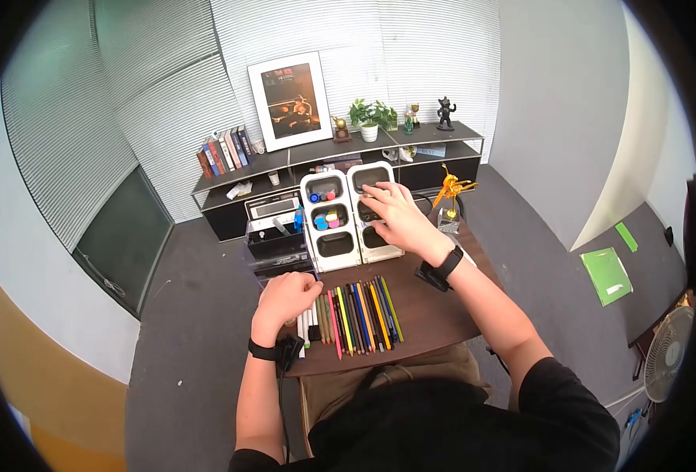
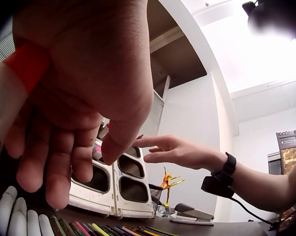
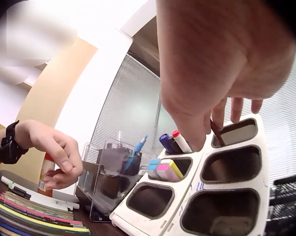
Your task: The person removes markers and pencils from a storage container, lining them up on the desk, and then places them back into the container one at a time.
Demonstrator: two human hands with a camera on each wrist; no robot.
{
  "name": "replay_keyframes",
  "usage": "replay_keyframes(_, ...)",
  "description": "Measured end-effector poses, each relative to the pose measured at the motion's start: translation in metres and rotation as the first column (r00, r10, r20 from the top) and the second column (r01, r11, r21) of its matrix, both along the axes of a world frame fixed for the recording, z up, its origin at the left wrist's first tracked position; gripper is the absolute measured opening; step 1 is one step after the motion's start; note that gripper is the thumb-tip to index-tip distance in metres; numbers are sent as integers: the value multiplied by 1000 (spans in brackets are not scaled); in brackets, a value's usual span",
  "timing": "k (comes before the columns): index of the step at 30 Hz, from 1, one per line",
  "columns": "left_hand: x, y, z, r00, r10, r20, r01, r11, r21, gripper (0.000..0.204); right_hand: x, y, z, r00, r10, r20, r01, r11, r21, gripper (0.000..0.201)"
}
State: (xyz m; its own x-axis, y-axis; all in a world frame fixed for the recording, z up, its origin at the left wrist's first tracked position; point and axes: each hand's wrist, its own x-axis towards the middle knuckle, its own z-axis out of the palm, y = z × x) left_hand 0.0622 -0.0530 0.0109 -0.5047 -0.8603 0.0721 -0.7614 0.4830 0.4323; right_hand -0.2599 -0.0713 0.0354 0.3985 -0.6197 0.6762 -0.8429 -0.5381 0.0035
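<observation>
My right hand (image 1: 399,220) is over the far compartment of the right-hand white organizer (image 3: 262,194). Its thumb and fingers pinch a thin brown pencil (image 3: 217,134), whose lower part is inside that compartment. The left organizer (image 1: 338,263) holds blue and red capped markers (image 3: 182,141) at the far end and pastel highlighters (image 3: 165,170) in the middle. Over the white markers (image 1: 305,330) hovers my left hand (image 1: 287,299), fingers loosely bent and gripping nothing. A bottle with an orange-red band (image 2: 27,66) stands close beside it. Several coloured pencils (image 1: 364,315) lie side by side on the desk.
A clear and black desk caddy (image 1: 273,244) with a blue pen (image 3: 138,147) stands left of the organizers. To their right are a golden figurine (image 1: 452,189) and a stapler (image 2: 194,214). Behind is a low shelf (image 1: 281,169) with books and a plant.
</observation>
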Motion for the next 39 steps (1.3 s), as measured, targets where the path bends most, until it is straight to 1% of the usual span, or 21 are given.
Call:
replay_keyframes(1,0,0,-1,1000,0,13,0,1000,-7,43,0,-2,-1,1000,-13,13,13,1000,19,53)
replay_keyframes(3,1,0,-1,1000,6,18,-6,1000,-15,42,1,-1,2,1000,-8,11,8,999,-38,51)
replay_keyframes(6,1,-1,-3,1000,7,14,-7,1000,-4,42,3,16,16,965,61,256,14,959,-282,45)
replay_keyframes(9,1,-4,-6,1000,-1,28,3,999,-44,41,7,61,39,888,143,437,79,889,-451,28)
replay_keyframes(11,1,-1,-4,1000,9,15,-8,999,-31,41,-1,91,48,891,177,417,41,885,-463,19)
replay_keyframes(12,0,0,-3,1000,6,18,-5,1000,-24,41,-2,102,50,882,174,437,25,911,-412,12)
replay_keyframes(13,-1,1,-2,1000,7,4,-7,1000,-26,42,-3,116,55,881,166,443,32,913,-406,12)
replay_keyframes(14,-2,1,-1,1000,7,-9,-7,1000,-29,43,-6,130,60,887,108,449,-18,979,-201,11)
replay_keyframes(15,-2,3,1,1000,0,-3,0,1000,-26,43,-9,138,61,895,52,444,-64,998,13,11)
replay_keyframes(16,-3,4,3,1000,14,-7,-14,1000,-3,43,-15,139,58,882,4,471,-99,979,176,10)
replay_keyframes(17,-4,4,5,1000,28,-9,-28,999,19,43,-20,137,54,878,-4,479,-92,980,176,10)
replay_keyframes(19,-2,2,1,1000,4,2,-4,1000,3,43,-31,125,39,907,-5,420,-192,884,425,10)
replay_keyframes(20,-2,2,2,1000,14,11,-14,1000,17,42,-38,115,25,922,23,388,-208,872,442,12)
replay_keyframes(21,-2,1,4,999,25,21,-26,999,29,41,-41,105,10,917,16,399,-205,876,437,12)
replay_keyframes(23,-4,5,9,999,35,27,-36,998,47,41,-44,92,-11,965,37,261,-181,813,554,16)
replay_keyframes(24,-4,6,9,998,55,20,-57,996,70,41,-39,90,-10,967,-69,245,-124,714,690,24)
replay_keyframes(27,-4,5,6,1000,29,-7,-29,999,18,39,-36,78,-35,966,-87,245,-124,673,729,26)
replay_keyframes(30,-6,7,9,998,57,15,-57,997,53,39,-35,70,-52,972,-62,227,-119,704,700,30)
replay_keyframes(35,-4,4,4,999,35,10,-35,999,22,39,-31,71,-60,980,-9,197,-137,689,712,37)
replay_keyframes(37,-4,4,3,1000,30,-4,-30,1000,5,38,-30,72,-59,983,-9,183,-136,632,763,39)
replay_keyframes(39,-5,3,4,999,42,9,-42,999,26,38,-30,71,-64,981,1,196,-148,659,737,41)
